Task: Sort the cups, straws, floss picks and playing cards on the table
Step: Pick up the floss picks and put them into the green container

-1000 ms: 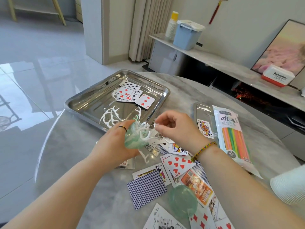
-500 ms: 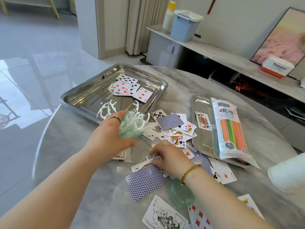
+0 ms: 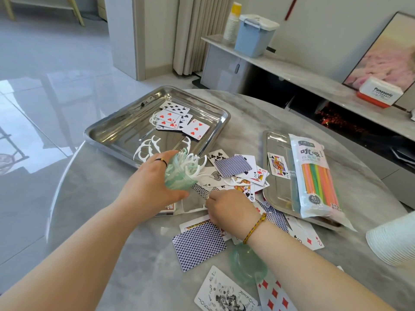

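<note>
Under the right hand [image 3: 231,209], fingers [image 3: 211,202] curled down together onto the table [image 3: 112,221] at a white floss pick [image 3: 197,209] lying half on a card; whether the pinch has closed on it cannot be told, the knuckles hide the tips. Left hand [image 3: 150,189]: fingers wrapped tight around a green cup [image 3: 179,178], tilted, crammed with picks whose bowed heads splay out the mouth.

Handling, judged: picks are very light, thin, stiff plastic, flat to the surface, so hard to get under. Best taken by the handle end with a fingertip pinch, or slid to a card edge first. Thread end likely snags on neighbours. Cup looks soft-walled; a squeeze could spill its load.

Outward: cards [image 3: 235,167] scattered face up and down, slick, thin, lift by an edge. A few more sit in the big tray [image 3: 107,135] with loose picks. Straw pack [image 3: 316,176] lies on the right tray [image 3: 276,198], light, crinkly. White cup stack [image 3: 393,241] at far right.
</note>
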Available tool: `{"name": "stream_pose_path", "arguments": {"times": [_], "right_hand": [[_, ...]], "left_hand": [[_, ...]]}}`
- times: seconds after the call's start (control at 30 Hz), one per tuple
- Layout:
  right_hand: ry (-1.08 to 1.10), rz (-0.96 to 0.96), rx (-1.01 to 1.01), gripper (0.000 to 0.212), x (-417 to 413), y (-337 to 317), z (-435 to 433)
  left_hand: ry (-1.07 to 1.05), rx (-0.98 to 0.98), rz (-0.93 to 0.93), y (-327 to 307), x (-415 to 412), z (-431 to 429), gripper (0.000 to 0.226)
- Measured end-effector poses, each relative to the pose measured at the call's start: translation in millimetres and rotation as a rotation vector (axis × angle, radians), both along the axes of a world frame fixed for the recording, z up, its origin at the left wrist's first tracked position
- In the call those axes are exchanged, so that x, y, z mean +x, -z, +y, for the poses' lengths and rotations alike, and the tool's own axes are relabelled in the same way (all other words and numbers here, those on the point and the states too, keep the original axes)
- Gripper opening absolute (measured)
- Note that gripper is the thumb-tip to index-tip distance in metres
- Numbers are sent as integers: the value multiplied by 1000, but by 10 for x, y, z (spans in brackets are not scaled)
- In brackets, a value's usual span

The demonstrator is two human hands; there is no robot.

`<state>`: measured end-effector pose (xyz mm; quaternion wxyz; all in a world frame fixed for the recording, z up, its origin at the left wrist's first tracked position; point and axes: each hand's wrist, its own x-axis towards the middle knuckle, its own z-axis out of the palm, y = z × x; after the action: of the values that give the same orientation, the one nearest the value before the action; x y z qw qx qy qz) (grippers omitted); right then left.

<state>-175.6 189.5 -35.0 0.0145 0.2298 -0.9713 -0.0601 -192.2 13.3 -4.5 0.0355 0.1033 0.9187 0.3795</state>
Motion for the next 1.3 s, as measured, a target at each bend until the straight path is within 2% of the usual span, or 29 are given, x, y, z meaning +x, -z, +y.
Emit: {"name": "stream_pose_path", "arguments": {"times": [0.1, 0.13, 0.2, 0.3, 0.37, 0.4, 0.43, 0.53, 0.57, 0.63, 0.7, 0.77, 0.83, 1.0, 1.13, 1.3], "right_hand": [[-7, -30, -85, 36, 25, -9, -12], [16, -12, -130, 30, 47, -48, -6], [208, -25, -266, 7, 26, -119, 87], [472, -251, -764, 13, 62, -311, 202], [491, -270, -1059, 26, 72, -452, 241], [477, -267, -1112, 29, 81, -543, 239], [441, -234, -1068, 28, 84, -611, 237], [330, -121, -666, 14, 84, -811, 196], [298, -117, -549, 13, 83, -860, 167], [262, -176, -454, 20, 84, -935, 102], [264, -262, -457, 28, 71, -995, 61], [260, -289, -449, 25, 38, -1033, 60], [248, -276, -434, 16, 11, -1067, 58], [164, -255, -401, 18, 13, -1067, -24], [212, -220, -451, 17, -25, -1100, 71], [225, -234, -415, 18, -1, -1083, 158]], "left_hand": [[-6, -13, 6, -16, -12, -6, 85], [-11, -19, 4, -23, -14, -10, 86], [-18, -18, -4, -36, -17, -15, 87], [-12, -24, -3, -31, -10, -8, 86], [6, -21, 7, -19, -4, 5, 85], [20, -20, 9, -17, 3, 14, 84], [34, -23, 11, -21, 16, 28, 84], [77, -57, 23, -34, 59, 63, 83], [92, -74, 32, -37, 71, 75, 83], [118, -107, 49, -38, 83, 94, 84], [132, -126, 57, -37, 85, 103, 84], [138, -138, 65, -38, 81, 104, 85], [147, -147, 72, -45, 91, 105, 85], [159, -162, 80, -57, 119, 142, 83], [124, -133, 69, -33, 88, 100, 83], [152, -144, 72, -35, 118, 133, 83]]}}
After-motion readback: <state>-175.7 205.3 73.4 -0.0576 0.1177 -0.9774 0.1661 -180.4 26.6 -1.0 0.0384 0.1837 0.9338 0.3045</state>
